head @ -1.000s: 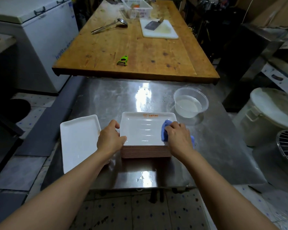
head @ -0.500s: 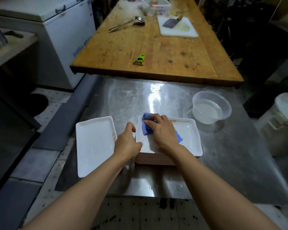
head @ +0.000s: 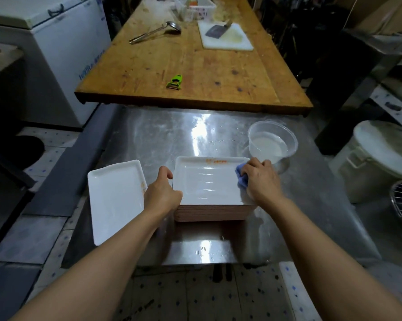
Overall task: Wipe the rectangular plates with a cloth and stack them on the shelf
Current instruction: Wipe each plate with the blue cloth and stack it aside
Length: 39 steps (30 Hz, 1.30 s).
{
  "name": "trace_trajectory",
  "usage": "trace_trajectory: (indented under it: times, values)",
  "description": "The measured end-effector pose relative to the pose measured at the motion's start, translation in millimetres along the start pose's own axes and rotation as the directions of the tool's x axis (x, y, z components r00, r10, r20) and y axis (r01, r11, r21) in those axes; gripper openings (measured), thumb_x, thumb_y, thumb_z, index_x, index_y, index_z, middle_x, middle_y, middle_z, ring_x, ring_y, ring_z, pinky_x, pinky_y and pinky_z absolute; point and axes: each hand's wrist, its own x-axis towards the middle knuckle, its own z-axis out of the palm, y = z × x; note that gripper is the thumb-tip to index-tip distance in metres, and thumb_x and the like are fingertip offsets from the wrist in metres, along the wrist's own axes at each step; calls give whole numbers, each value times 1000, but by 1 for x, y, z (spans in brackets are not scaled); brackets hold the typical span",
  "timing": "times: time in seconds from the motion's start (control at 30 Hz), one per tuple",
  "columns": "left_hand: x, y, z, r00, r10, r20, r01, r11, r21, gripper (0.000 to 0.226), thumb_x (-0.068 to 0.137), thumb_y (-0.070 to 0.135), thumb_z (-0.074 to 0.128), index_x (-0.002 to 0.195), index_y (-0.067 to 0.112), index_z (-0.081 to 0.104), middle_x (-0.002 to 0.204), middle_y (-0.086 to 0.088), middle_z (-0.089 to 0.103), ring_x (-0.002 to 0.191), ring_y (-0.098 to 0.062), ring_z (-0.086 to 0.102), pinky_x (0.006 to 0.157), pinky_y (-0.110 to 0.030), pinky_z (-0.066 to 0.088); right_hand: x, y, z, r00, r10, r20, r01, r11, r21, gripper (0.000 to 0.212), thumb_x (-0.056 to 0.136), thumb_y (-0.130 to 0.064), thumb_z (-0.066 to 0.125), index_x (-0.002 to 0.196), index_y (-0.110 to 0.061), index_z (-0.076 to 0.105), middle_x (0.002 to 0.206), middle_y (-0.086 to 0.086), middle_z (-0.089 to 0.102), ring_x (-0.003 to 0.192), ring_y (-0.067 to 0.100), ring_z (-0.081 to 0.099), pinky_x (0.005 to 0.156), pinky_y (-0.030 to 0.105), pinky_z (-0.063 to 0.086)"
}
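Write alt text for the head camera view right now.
A person's right hand presses a blue cloth on the top plate of a stack while the left hand grips its left edge. Another white plate lies left on the steel table.

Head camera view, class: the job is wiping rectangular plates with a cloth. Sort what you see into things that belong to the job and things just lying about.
Belong to the job:
blue cloth under the right hand
stack of plates, steadied by the left hand
single white plate
plastic bowl of water, probably

Just lying about:
green peeler
ladle
cleaver on its cutting board
white basket
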Motion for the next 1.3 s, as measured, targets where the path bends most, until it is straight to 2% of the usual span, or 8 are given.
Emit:
trace_trajectory:
  times: [0.1,0.3,0.43,0.6,0.83,0.93,1.1,1.3]
  values:
    - [-1,3,0,1000,-10,-13,10,1000,10,35,80,10,56,106,20,35,69,1,51,61,-14,45,50,-29,29,-25,-3,3,999,-9,-41,11,999,37,15,79,-10,53,76,-12,67,89,8,65,72,25,41,64,32,28]
    - [-6,5,1,999,-14,-32,14,1000,0,36,78,6,54,105,20,36,70,1,49,62,-15,43,53,-31,32,-62,-37,-4,992,111,52,-111,994,4,23,92,-10,42,102,-10,62,107,7,59,95,26,41,72,33,35]
    - [-6,5,2,1000,-10,-22,10,1000,8,35,78,7,54,105,20,36,74,-1,51,72,-24,49,61,-31,35,-63,-80,-2,995,12,104,-26,990,138,34,88,-13,32,106,-11,60,116,8,55,103,27,39,79,37,38]
    - [-4,3,1,999,24,-29,-23,999,32,36,80,12,60,105,20,36,87,-3,54,78,-25,53,64,-31,39,-63,-83,3,979,-133,156,115,986,120,46,85,-3,49,129,-17,54,136,2,46,109,27,38,86,35,38]
    - [-8,4,0,997,52,-65,-46,995,90,31,82,15,60,107,16,40,88,-2,53,79,-24,49,67,-32,38,-73,-29,-16,981,83,173,-67,993,-97,27,88,-7,50,113,-14,60,124,6,50,108,25,42,81,29,37]
    - [-10,7,0,998,46,-50,-41,993,108,31,83,17,60,106,17,40,90,-3,54,80,-24,50,67,-32,38,-62,-28,-27,979,188,76,-195,976,98,26,89,-4,46,111,-8,60,118,14,52,108,29,47,83,32,39]
    - [-7,6,0,1000,22,5,-22,991,135,36,80,20,58,110,24,38,94,-2,60,82,-25,60,66,-33,45,-29,-43,-34,976,182,-119,-111,887,449,28,88,-1,44,107,-6,63,111,14,57,107,31,52,88,35,44]
    - [-6,3,-2,999,29,33,-31,998,63,33,80,15,55,106,24,37,83,-6,63,77,-28,63,62,-31,47,-10,-42,1,986,96,136,-116,983,144,35,81,-6,52,116,-9,55,132,4,44,120,31,33,92,32,36]
